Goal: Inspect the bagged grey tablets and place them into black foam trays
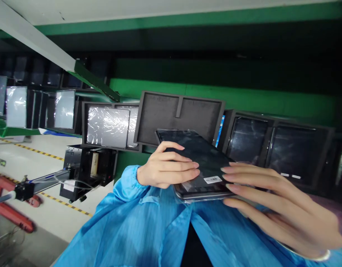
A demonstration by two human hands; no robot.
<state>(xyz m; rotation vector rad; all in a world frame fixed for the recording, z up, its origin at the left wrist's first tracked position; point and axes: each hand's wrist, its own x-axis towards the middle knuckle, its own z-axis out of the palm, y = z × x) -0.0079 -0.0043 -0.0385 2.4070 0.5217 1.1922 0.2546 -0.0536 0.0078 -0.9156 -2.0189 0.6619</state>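
Close to my chest, a black tablet (204, 155) in clear film is held tilted, with a white barcode label near its lower edge. My left hand (171, 165) grips its left side, the fingers lying across the dark face and the thumb hidden. On the opposite edge rest the fingertips of my right hand (271, 196); its thumb is out of sight beneath. Just behind the tablet lies a grey foam tray (159, 115) with a divider and bare compartments. To the right, another tray (267, 148) holds two dark film-wrapped tablets (293, 148).
Left of the bare tray, a tray holds silver film-wrapped tablets (108, 126). More wrapped tablets (64, 109) stand further left on the green bench (159, 83). A black device on an arm (84, 170) juts in at left. A slanted white and green post (48, 44) crosses the upper left.
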